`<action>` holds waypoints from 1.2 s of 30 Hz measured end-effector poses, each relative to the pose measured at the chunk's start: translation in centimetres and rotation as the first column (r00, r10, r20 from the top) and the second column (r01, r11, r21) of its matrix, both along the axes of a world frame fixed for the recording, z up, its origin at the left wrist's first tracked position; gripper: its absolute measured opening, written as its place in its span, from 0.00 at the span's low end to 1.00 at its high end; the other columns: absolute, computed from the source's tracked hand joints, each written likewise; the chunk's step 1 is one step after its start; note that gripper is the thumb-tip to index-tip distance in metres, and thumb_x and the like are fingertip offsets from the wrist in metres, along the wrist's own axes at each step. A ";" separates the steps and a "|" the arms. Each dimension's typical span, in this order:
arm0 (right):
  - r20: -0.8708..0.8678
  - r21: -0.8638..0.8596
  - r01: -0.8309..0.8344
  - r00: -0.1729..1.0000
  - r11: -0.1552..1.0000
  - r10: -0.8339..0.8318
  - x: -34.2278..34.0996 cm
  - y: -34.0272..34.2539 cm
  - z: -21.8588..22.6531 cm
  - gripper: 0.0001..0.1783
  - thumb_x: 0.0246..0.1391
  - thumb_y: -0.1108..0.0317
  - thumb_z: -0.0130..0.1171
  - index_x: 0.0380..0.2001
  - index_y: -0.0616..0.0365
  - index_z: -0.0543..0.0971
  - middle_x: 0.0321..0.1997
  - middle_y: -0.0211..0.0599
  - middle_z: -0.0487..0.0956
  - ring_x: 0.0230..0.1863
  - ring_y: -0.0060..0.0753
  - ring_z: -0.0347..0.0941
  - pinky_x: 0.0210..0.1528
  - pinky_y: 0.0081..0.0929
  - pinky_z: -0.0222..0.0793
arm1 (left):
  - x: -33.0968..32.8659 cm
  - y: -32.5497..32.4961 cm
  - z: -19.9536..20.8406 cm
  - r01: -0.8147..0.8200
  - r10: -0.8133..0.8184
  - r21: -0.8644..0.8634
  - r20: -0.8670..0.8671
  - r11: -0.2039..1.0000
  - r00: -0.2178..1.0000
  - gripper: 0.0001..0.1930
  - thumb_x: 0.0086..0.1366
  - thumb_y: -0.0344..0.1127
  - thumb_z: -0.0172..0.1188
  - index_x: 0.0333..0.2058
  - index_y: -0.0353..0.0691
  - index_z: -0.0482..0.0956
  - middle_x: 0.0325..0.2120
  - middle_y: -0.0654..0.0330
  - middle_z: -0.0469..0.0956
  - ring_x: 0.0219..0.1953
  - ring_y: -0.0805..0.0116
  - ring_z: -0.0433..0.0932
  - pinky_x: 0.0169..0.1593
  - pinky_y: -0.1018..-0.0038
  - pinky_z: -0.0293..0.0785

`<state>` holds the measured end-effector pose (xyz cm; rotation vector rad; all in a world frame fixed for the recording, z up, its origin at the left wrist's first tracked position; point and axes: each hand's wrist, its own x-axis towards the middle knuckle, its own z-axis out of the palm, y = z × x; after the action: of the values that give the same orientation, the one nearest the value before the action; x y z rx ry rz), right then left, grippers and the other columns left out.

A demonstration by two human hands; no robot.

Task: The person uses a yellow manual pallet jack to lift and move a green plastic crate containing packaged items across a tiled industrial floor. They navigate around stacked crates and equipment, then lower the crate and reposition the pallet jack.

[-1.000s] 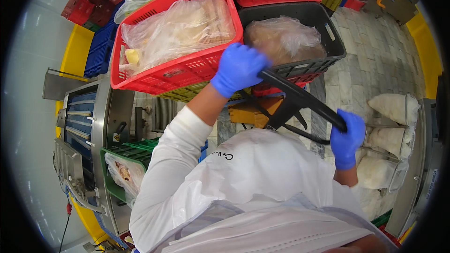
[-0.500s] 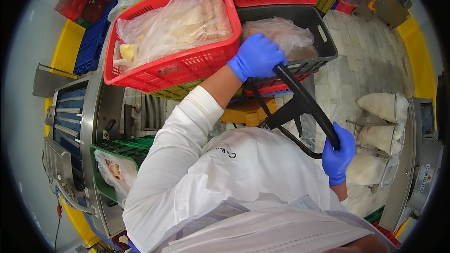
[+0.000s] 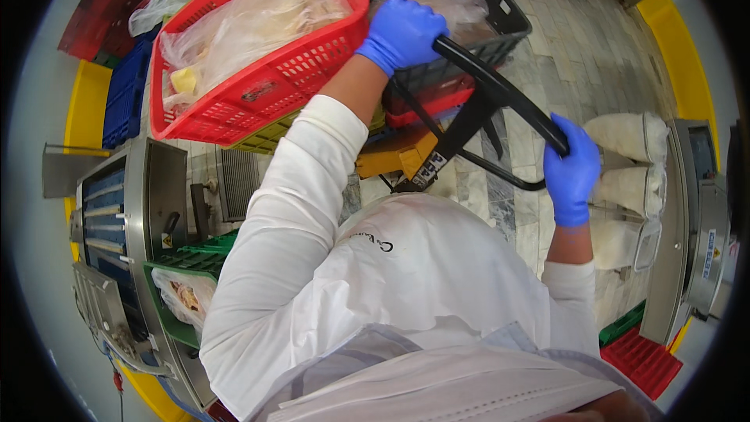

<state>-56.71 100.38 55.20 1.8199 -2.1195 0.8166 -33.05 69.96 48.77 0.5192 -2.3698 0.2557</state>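
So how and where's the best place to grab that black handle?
Probably at both ends of the black handle's thick bar, coming from the near, apron side: it's a long, straight bar slanting across, with open space beside it for fingers to wrap. The left hand and right hand grip it there.

Wrinkled white sleeves [image 3: 289, 187], white apron [image 3: 445, 273] with dark lettering [image 3: 373, 241], pleated white mask [image 3: 453, 387], blue gloves [image 3: 405, 33].
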 end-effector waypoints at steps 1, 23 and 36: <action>-0.007 0.003 0.007 1.000 1.000 -0.007 -0.3 -0.1 -0.3 0.24 0.47 0.76 0.67 0.50 0.48 0.88 0.39 0.42 0.86 0.40 0.52 0.82 0.46 0.43 0.77 | -0.1 0.1 0.4 -0.006 0.006 0.019 0.021 1.000 1.000 0.08 0.57 0.49 0.67 0.25 0.56 0.86 0.23 0.62 0.83 0.29 0.57 0.85 0.35 0.59 0.77; -0.022 -0.070 -0.136 0.991 0.988 0.135 -2.2 -15.3 -7.8 0.05 0.55 0.65 0.62 0.33 0.47 0.86 0.29 0.43 0.86 0.33 0.52 0.85 0.39 0.49 0.80 | 7.4 -5.7 -6.4 -0.521 0.514 0.023 0.126 0.853 0.848 0.14 0.60 0.53 0.70 0.30 0.50 0.84 0.28 0.55 0.85 0.35 0.47 0.85 0.40 0.53 0.82; -0.072 0.066 -0.060 0.995 0.996 0.064 -3.7 -16.6 -8.3 0.18 0.53 0.56 0.67 0.48 0.39 0.86 0.45 0.43 0.88 0.48 0.54 0.85 0.49 0.48 0.81 | 6.6 -2.2 -4.7 -0.579 0.571 0.031 0.126 0.815 0.811 0.12 0.57 0.51 0.69 0.34 0.52 0.86 0.32 0.55 0.87 0.37 0.48 0.87 0.41 0.52 0.84</action>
<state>-60.41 83.82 46.91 1.9255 -2.0747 0.6916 -26.47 67.80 44.12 1.2916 -2.2703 0.4865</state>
